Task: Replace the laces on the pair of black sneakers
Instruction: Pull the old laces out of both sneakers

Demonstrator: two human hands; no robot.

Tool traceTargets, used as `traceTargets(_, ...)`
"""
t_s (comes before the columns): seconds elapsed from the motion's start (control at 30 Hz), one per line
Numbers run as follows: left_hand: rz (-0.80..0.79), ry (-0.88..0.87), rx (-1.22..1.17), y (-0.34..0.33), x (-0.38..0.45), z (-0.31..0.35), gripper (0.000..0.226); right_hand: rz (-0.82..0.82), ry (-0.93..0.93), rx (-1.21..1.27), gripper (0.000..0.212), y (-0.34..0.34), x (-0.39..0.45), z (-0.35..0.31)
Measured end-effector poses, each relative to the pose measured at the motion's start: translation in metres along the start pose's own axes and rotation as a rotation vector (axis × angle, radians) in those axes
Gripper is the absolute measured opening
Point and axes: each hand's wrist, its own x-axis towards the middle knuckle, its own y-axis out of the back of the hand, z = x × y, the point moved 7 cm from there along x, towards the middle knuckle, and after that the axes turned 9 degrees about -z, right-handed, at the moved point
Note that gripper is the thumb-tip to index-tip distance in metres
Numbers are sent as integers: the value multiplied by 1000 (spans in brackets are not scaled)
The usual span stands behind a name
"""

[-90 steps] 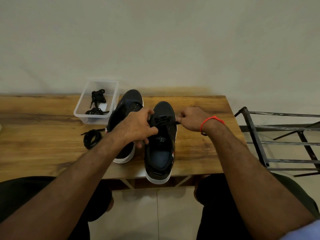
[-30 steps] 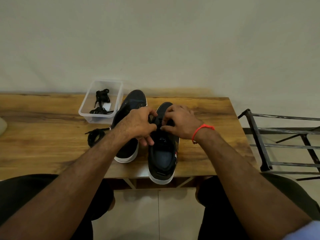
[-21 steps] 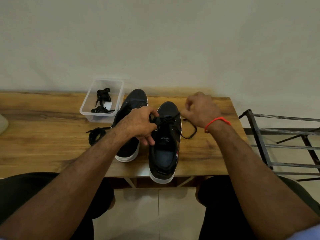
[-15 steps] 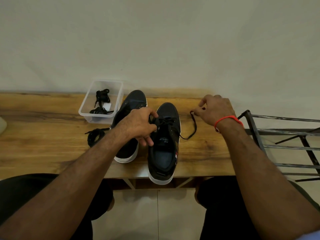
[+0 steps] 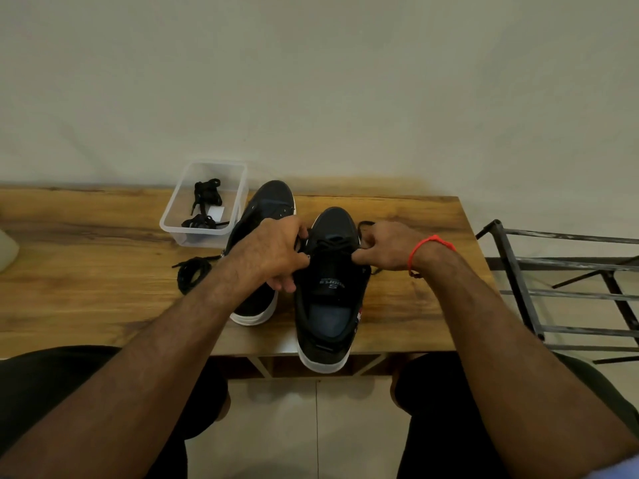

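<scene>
Right hand (image 5: 383, 247) back in from table edge to right sneaker (image 5: 328, 288), pinching lace (image 5: 333, 244) at eyelets; loose old lace (image 5: 192, 273) on table (image 5: 86, 271), spares in clear tub (image 5: 207, 202); left hand (image 5: 273, 254) grips sneaker's left flank; risk: lace tip slips from pinch, or skipped eyelet from hurried pull.

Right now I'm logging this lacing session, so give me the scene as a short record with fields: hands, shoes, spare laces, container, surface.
left hand: left hand grips the near sneaker's left side at the laces
right hand: right hand pinches the black lace at the sneaker's right side
near sneaker: near sneaker, partly laced, heel overhangs the table edge
far sneaker: far sneaker, beside it, largely behind the left hand
loose lace: loose lace bundled on the table
container: clear tub holding black laces
surface: wooden table
</scene>
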Motion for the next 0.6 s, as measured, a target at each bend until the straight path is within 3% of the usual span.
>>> traceTargets(0.13, -44, 74, 20, -3, -2, -5, 52, -127, -27, -21, 31, -2, -3, 12)
traceTargets(0.27, -67, 19, 157, -7, 0, -1, 44, -133, 67, 13, 22, -5, -2, 4)
traceTargets(0.43, 227, -221, 363, -10, -3, 26, 29, -139, 132, 32, 22, -6, -2, -2)
traceTargets(0.6, 248, -240, 499, -38, 1, 26, 36, -163, 163, 66, 15, -9, -1, -1)
